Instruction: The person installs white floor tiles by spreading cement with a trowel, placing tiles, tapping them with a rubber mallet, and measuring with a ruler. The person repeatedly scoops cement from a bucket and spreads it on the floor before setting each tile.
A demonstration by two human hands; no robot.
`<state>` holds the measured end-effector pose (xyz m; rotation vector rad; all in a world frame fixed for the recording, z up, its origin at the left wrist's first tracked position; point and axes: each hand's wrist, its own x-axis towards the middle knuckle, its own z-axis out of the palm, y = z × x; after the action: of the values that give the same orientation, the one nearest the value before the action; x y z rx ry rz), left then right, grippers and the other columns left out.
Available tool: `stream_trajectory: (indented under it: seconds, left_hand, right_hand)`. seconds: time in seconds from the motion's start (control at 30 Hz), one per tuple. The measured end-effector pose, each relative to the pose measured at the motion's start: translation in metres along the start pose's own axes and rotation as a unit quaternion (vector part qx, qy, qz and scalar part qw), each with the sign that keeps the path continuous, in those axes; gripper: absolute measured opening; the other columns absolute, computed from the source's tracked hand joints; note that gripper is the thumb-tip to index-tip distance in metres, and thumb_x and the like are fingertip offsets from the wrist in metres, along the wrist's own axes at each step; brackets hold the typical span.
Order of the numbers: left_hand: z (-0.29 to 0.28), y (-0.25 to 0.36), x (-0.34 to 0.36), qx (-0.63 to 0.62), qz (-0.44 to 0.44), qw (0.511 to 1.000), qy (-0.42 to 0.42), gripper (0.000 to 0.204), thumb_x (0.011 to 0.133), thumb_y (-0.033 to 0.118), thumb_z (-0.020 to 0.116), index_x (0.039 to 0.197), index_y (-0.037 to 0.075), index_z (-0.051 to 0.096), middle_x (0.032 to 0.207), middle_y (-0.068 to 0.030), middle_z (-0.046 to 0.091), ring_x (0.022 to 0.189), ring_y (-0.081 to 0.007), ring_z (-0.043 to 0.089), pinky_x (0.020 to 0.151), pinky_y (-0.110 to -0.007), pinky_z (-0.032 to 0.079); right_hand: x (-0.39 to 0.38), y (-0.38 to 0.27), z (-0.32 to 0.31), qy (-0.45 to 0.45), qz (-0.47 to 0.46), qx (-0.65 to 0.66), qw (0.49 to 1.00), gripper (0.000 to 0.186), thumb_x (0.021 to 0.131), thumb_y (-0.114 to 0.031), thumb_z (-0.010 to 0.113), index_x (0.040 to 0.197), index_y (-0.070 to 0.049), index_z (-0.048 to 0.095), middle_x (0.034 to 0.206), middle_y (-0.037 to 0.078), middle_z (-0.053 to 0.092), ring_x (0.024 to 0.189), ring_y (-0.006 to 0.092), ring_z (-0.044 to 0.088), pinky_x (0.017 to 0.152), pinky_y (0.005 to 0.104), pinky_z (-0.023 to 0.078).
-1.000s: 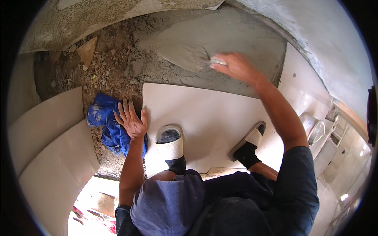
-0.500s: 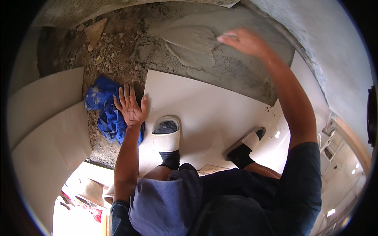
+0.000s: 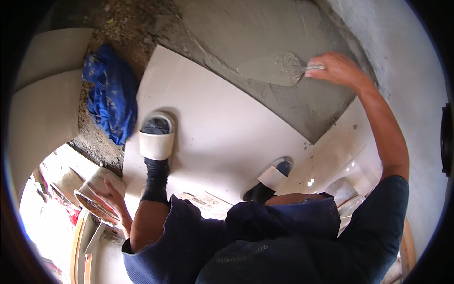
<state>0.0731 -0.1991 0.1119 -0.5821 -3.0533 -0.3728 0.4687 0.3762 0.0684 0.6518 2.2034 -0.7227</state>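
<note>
Trowel on wet mortar bed.
Right hand (image 3: pixel 335 68) grips the trowel (image 3: pixel 274 69), blade extending left; left hand (image 3: pixel 111 196) clasps a tile edge (image 3: pixel 94 201).

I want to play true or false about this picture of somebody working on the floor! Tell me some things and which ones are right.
1. The right hand holds a trowel over wet grey mortar. True.
2. The blue cloth lies on the big white tile. False: it lies on the rough ground beside the tile.
3. Both feet wear pale slippers and stand on the tile. True.
4. The left hand presses flat on the tile. False: it rests on a round bowl-like thing off the tile.
</note>
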Motion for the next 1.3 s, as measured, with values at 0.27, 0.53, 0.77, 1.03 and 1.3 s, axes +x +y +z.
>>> stream_trajectory:
  seconds: [0.27,0.53,0.77,1.03,1.3]
  left_hand:
    - [0.054,-0.037,-0.071,-0.018,-0.076,0.992,-0.103,0.074,0.093,0.031,0.060,0.150,0.005,0.020,0.152,-0.0226,0.027,0.142,-0.0357,0.024,0.115,-0.042,0.023]
    - [0.072,-0.053,-0.089,-0.016,-0.084,0.989,-0.120,0.073,0.093,0.031,0.059,0.149,0.005,0.021,0.151,-0.0227,0.027,0.141,-0.0361,0.025,0.114,-0.043,0.023]
    - [0.075,-0.066,-0.108,-0.020,-0.110,0.986,-0.126,0.073,0.093,0.032,0.059,0.149,0.004,0.021,0.151,-0.0229,0.027,0.141,-0.0364,0.026,0.114,-0.043,0.024]
    - [0.075,-0.078,-0.121,-0.022,-0.128,0.981,-0.141,0.072,0.093,0.032,0.059,0.149,0.004,0.022,0.151,-0.0230,0.028,0.140,-0.0367,0.026,0.114,-0.044,0.024]
    - [0.080,-0.086,-0.122,-0.020,-0.115,0.981,-0.157,0.072,0.093,0.033,0.058,0.148,0.004,0.023,0.151,-0.0231,0.028,0.139,-0.0370,0.027,0.114,-0.044,0.025]
  right_hand:
    - [-0.108,0.059,0.102,0.066,0.082,-0.004,0.994,0.045,0.084,-0.048,0.064,0.097,-0.005,0.069,0.093,0.016,0.068,0.090,0.0363,0.063,0.080,0.0441,0.049]
    - [-0.124,-0.010,0.052,0.180,0.115,-0.006,0.977,0.045,0.091,-0.046,0.057,0.103,-0.004,0.066,0.091,0.019,0.067,0.086,0.0384,0.064,0.075,0.0456,0.050]
    - [0.041,-0.108,-0.049,0.214,-0.046,-0.084,0.972,0.044,0.087,-0.050,0.056,0.096,-0.008,0.069,0.085,0.020,0.068,0.084,0.0361,0.065,0.074,0.0469,0.050]
    - [0.027,-0.108,-0.039,0.101,-0.039,-0.119,0.987,0.044,0.089,-0.050,0.056,0.096,-0.009,0.067,0.084,0.019,0.066,0.084,0.0397,0.062,0.072,0.0487,0.048]
    - [-0.097,0.000,0.090,0.104,0.045,-0.069,0.991,0.042,0.088,-0.047,0.059,0.102,-0.009,0.069,0.091,0.015,0.068,0.087,0.0356,0.064,0.077,0.0437,0.051]
